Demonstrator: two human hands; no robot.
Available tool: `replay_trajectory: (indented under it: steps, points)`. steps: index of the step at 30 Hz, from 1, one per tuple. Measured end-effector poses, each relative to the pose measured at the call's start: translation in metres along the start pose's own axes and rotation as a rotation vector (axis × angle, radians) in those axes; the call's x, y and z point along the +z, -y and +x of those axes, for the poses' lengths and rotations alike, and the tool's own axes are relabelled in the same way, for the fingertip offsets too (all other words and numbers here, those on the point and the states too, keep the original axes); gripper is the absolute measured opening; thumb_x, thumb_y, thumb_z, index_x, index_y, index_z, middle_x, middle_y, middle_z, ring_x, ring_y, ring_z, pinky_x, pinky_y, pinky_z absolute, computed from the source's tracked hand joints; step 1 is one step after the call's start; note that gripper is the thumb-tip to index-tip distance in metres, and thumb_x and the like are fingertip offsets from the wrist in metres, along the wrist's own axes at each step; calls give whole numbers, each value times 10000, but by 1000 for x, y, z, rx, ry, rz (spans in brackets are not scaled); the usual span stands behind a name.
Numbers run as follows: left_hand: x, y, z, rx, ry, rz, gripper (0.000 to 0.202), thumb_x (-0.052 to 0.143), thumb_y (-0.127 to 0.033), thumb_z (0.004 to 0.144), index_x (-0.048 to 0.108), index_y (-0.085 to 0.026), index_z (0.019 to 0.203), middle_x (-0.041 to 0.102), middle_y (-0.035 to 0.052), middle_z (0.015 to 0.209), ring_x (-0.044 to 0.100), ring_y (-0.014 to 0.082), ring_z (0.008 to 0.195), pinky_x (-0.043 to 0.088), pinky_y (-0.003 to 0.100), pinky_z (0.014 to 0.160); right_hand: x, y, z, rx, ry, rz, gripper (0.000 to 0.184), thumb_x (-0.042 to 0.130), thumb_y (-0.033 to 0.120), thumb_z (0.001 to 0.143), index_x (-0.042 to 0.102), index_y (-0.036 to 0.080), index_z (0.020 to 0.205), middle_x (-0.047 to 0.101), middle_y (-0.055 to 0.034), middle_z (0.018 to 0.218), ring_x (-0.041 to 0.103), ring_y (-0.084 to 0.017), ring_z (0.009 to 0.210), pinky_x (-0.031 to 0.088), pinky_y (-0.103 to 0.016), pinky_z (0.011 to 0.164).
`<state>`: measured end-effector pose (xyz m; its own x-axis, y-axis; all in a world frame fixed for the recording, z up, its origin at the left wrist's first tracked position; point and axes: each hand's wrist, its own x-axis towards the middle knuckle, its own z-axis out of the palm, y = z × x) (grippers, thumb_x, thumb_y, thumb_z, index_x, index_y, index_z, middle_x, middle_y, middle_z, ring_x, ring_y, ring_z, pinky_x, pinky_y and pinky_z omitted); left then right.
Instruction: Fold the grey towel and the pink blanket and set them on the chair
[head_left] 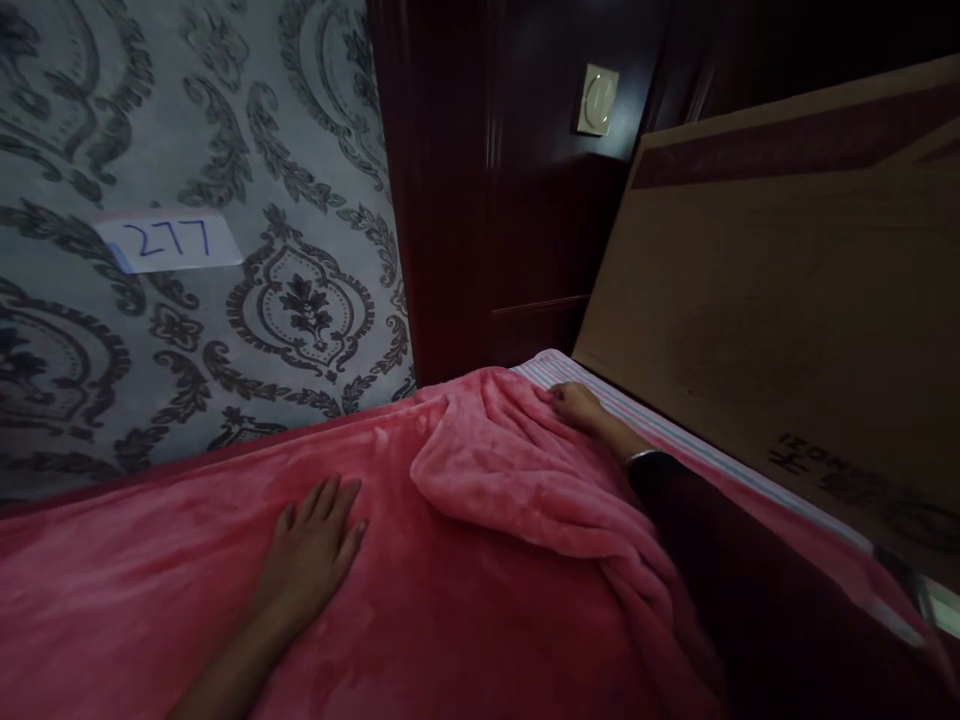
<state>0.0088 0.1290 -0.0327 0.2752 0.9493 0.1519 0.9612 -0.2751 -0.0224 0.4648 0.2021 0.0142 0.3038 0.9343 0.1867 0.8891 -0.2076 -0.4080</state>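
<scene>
A plush pink blanket [420, 620] covers most of the bed, its right part folded back in loose wrinkles. My left hand [315, 540] lies flat on the smooth part, fingers stretched out. At the far right corner my right hand [577, 405] grips the blanket's folded edge, with the fingers curled into the cloth and partly hidden. Under that edge a striped sheet [630, 405] in white, pink and pale blue shows along the bed's right side. A bracelet circles my right wrist below a dark sleeve.
Patterned grey wallpaper [300, 300] rises behind the bed, with a paper label [169, 242] reading 277. A dark red wooden panel [510, 220] carries a cream wall switch [598, 100]. A large cardboard box [772, 300] leans along the right side.
</scene>
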Motion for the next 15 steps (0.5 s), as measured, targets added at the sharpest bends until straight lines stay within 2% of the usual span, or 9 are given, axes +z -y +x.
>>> replay_trajectory:
  steps: [3,5,6,7,9,12,15]
  points:
    - [-1,-2,0,-9,28,8,625,325,-396,1010,480,-165,1570,380,163,1667,358,348,1546,313,603,1214,3,21,-29,-284,-51,-30,312,571,192,914,761,228,1160,758,-80,1146,682,-211,1017,449,-245,820]
    - [-3,-3,1,-11,35,4,627,321,-396,1011,479,-161,1570,384,164,1665,354,348,1548,314,600,1214,2,29,-46,-445,48,-30,235,604,236,898,782,233,1052,771,-56,1015,684,-201,904,435,-248,769]
    - [-3,-3,1,-12,30,1,626,323,-395,1009,484,-162,1567,391,166,1661,357,349,1546,315,602,1213,1,30,-52,-458,102,-21,200,605,261,904,785,230,986,769,-46,938,677,-194,843,426,-250,736]
    - [-3,-3,1,-11,19,-2,623,327,-393,1007,492,-164,1563,399,167,1657,362,350,1543,315,605,1210,0,30,-55,-430,118,-10,200,590,280,920,781,226,943,765,-41,888,669,-188,805,417,-251,711]
    - [-2,-3,1,-5,-4,-7,616,338,-391,1001,510,-170,1550,416,168,1647,376,350,1535,324,607,1204,-2,24,-53,-306,42,15,215,568,288,943,770,215,948,771,-51,911,667,-187,815,415,-252,701]
    - [1,-1,1,7,-24,-12,612,349,-395,995,526,-177,1539,429,163,1641,390,342,1528,328,600,1201,0,13,-34,-79,-40,130,242,660,311,910,755,203,1104,778,-75,996,678,-188,841,447,-249,706]
    - [1,-1,1,0,-19,-13,616,342,-401,996,521,-177,1542,423,164,1645,390,344,1527,325,604,1200,9,9,-13,46,26,296,338,708,389,899,750,162,1146,745,-65,773,657,-183,649,479,-267,633]
